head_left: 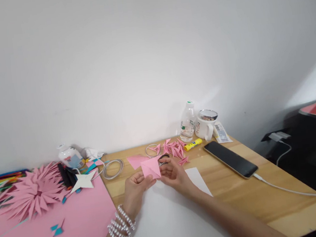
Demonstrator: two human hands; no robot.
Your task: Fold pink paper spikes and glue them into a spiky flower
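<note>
Both my hands hold a small pink paper square [151, 167] with a diagonal crease or fold across it, just above a white sheet [169, 216]. My left hand [139, 183], with a beaded bracelet [121, 227] at the wrist, pinches its lower left edge. My right hand [173, 172] grips its right side. Behind the square lie another piece of pink paper [133, 161] and dark scissor handles [164, 158], partly hidden. Farther back is a pile of pink folded paper pieces [175, 147].
A glue stick [193, 144], a clear bottle [188, 122] and a white mug [204, 126] stand or lie at the back. A phone [231, 159] with a cable lies right. At left are a spiky pink paper flower [37, 191], a white paper star [83, 181] and a tape roll [113, 169].
</note>
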